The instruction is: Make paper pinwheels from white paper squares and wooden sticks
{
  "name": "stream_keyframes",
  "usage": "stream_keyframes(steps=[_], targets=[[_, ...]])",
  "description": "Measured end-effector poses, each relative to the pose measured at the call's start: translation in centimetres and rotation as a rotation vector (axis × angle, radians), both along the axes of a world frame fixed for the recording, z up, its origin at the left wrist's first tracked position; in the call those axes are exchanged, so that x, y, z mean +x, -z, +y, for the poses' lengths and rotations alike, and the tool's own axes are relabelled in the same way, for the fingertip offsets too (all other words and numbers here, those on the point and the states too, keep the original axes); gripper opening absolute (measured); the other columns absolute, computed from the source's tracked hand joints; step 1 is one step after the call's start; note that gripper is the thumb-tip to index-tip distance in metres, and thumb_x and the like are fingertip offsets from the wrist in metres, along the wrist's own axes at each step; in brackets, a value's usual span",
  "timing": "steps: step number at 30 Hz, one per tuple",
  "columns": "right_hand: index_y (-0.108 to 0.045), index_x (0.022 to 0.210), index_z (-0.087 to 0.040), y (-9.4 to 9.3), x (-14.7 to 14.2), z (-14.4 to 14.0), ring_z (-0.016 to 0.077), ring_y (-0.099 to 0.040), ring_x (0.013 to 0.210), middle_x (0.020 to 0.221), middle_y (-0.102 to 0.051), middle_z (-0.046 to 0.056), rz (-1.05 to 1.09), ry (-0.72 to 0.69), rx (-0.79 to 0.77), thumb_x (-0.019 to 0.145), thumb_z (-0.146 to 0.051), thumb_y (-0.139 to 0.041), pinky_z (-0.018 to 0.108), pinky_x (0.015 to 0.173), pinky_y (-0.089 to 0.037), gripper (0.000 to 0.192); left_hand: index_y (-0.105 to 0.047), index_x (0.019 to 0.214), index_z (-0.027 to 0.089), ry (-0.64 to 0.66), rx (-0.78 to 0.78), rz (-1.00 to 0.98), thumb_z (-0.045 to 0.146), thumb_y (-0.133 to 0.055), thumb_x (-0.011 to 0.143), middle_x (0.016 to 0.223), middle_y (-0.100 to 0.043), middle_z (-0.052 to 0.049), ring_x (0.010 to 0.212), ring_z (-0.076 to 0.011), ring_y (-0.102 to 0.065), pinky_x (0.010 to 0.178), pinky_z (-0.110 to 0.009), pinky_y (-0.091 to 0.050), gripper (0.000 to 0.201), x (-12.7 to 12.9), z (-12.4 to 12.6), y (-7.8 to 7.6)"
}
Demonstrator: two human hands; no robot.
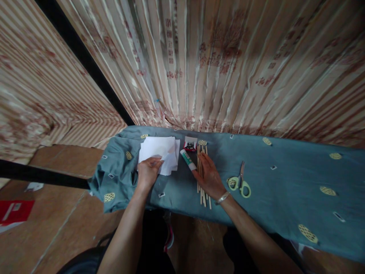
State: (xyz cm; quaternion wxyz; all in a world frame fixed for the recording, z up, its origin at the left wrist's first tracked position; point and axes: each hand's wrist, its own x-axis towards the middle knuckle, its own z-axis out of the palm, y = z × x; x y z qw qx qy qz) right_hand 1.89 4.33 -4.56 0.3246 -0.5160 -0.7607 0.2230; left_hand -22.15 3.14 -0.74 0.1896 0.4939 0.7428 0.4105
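Now, notes from the cloth-covered surface.

Left hand: my left hand [148,172] rests on the near edge of the stack of white paper sheets [159,154]; fingers curled loosely over the top sheet, thumb and forefinger pinching a corner that lifts a little.

Right hand: my right hand [209,176] lies flat, palm down, fingers spread wide, pressing on the bundle of wooden sticks [203,179]; nothing gripped. A silver bracelet [222,198] sits at the wrist.

Paper: left part of the blue-green cloth [285,182], toward the far edge, several sheets fanned unevenly.

Sticks: lying near to far, just right of the paper; the near ends poke out below my palm toward the cloth's near edge.

Glue tube [188,159]: white with a green band, lying slanted between paper and sticks, its near end touching or almost touching my right fingertips; I cannot tell which.

Small packet [190,144]: red and black, far of the glue tube, beside the paper's far right corner.

Scissors [240,184]: yellow-green handles, blades pointing far, just right of my right hand, apart from it.

Backdrop: striped, patterned curtain [228,64] hangs behind the far edge.
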Motion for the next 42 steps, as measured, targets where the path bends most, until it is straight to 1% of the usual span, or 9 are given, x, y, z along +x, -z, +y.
stream_keyframes(steps=[7,13,18,23,28,32,34,37,42], targets=[[-0.042,0.14,-0.006,-0.1,0.1,-0.1,0.0287,-0.033,0.142,0.15,-0.039,0.021,-0.009,-0.003,0.003,0.087,-0.036,-0.051,0.049,0.117,-0.03,0.061,-0.076,0.067,0.018,0.058,0.053,-0.082,0.04,-0.066,0.072,0.072,-0.076,-0.003,0.073,-0.023,-0.071,0.073,-0.031,-0.054,0.024,0.1,-0.1,-0.1],[-0.042,0.14,-0.008,0.2,1.0,-0.2,0.0281,-0.036,0.14,0.146,-0.044,0.02,-0.068,0.013,0.066,0.091,-0.039,-0.047,0.049,0.115,-0.033,0.058,-0.077,0.082,0.018,0.018,0.159,-0.152,0.031,-0.066,0.07,0.086,-0.078,-0.005,0.085,-0.0236,-0.072,0.083,-0.034,-0.054,0.02,1.1,-0.1,-0.8],[-0.048,0.135,-0.008,0.3,3.8,-0.5,0.032,-0.039,0.136,0.143,-0.046,0.022,-0.28,0.142,0.175,0.091,-0.031,-0.045,0.054,0.108,-0.035,0.049,-0.076,0.084,0.019,0.042,0.282,-0.153,0.031,-0.066,0.073,0.089,-0.077,-0.004,0.087,-0.0216,-0.071,0.087,-0.034,-0.053,0.019,3.1,0.1,-2.1],[-0.054,0.129,-0.007,0.4,7.1,-0.7,0.0343,-0.041,0.135,0.142,-0.048,0.024,-0.438,0.242,0.143,0.09,-0.029,-0.047,0.056,0.104,-0.036,0.045,-0.076,0.083,0.018,0.067,0.401,-0.112,0.029,-0.067,0.074,0.09,-0.077,-0.005,0.085,-0.0201,-0.071,0.08,-0.031,-0.055,0.017,5.2,0.7,-3.0],[-0.064,0.116,-0.011,0.2,7.0,-1.4,0.0317,-0.045,0.131,0.135,-0.055,0.02,-0.424,0.124,0.17,0.09,-0.026,-0.047,0.052,0.104,-0.04,0.034,-0.074,0.081,0.019,0.111,0.504,-0.064,0.026,-0.067,0.076,0.087,-0.076,-0.004,0.082,-0.018,-0.071,0.077,-0.029,-0.056,0.011,6.9,0.7,-4.6],[-0.061,0.122,-0.008,0.0,4.6,-2.2,0.028,-0.049,0.125,0.131,-0.059,0.018,-0.351,0.007,0.145,0.091,-0.016,-0.041,0.045,0.103,-0.045,0.038,-0.074,0.086,0.02,0.185,0.596,-0.09,0.024,-0.065,0.081,0.093,-0.076,-0.003,0.088,-0.0173,-0.07,0.085,-0.03,-0.055,0.011,8.6,0.2,-6.3],[-0.059,0.126,-0.009,-0.1,3.6,-2.4,0.0278,-0.047,0.127,0.132,-0.058,0.017,-0.319,-0.025,0.126,0.091,-0.013,-0.04,0.047,0.103,-0.044,0.04,-0.074,0.088,0.02,0.214,0.567,-0.095,0.026,-0.064,0.083,0.096,-0.076,-0.003,0.092,-0.0178,-0.07,0.088,-0.031,-0.055,0.012,9.8,0.1,-6.6],[-0.059,0.126,-0.01,-0.6,3.1,-2.4,0.0292,-0.045,0.128,0.134,-0.058,0.017,-0.309,-0.032,0.102,0.091,-0.013,-0.04,0.049,0.102,-0.044,0.04,-0.074,0.09,0.021,0.295,0.445,-0.039,0.026,-0.061,0.086,0.098,-0.076,-0.003,0.095,-0.0178,-0.07,0.093,-0.033,-0.053,0.014,12.0,0.4,-5.6],[-0.063,0.12,-0.014,-1.2,4.3,-2.3,0.0296,-0.052,0.12,0.122,-0.064,0.017,-0.374,-0.02,0.112,0.09,-0.014,-0.044,0.047,0.097,-0.045,0.035,-0.073,0.087,0.02,0.562,0.38,0.041,0.014,-0.057,0.086,0.099,-0.076,-0.005,0.092,-0.0171,-0.071,0.089,-0.034,-0.057,0.017,15.5,1.1,-0.8]])
